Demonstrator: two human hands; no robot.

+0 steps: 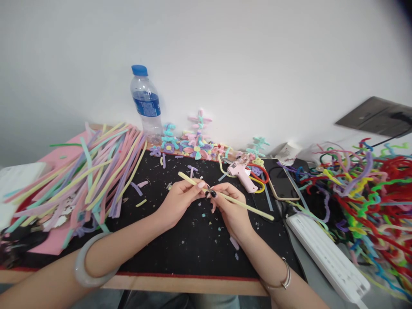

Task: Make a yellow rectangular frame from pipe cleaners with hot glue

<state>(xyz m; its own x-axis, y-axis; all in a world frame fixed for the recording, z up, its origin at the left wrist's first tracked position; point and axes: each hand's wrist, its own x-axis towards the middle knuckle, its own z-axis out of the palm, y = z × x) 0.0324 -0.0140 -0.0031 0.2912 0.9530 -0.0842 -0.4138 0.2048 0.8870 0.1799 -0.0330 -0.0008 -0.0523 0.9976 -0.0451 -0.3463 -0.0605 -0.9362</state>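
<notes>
A pale yellow pipe cleaner (247, 207) runs slantwise through both hands above the black mat. My left hand (184, 198) pinches it near its upper left end, thumb and fingers closed. Close beside it, my right hand (230, 205) has its fingers closed on the same pipe cleaner near the middle, and the long end sticks out to the lower right. Between the fingertips is a small dark patch; whether it is painted nails or something else I cannot tell. Just beyond the hands lies a short purple pipe cleaner piece (192, 170).
A heap of pastel pipe cleaners (96, 171) lies left, and tangled bright ones (370, 201) lie right. Along the wall stand a water bottle (146, 103) and fuzzy flower shapes (197, 146). A pink glue gun (243, 175), a phone (283, 182) and a white power strip (328, 257) are right.
</notes>
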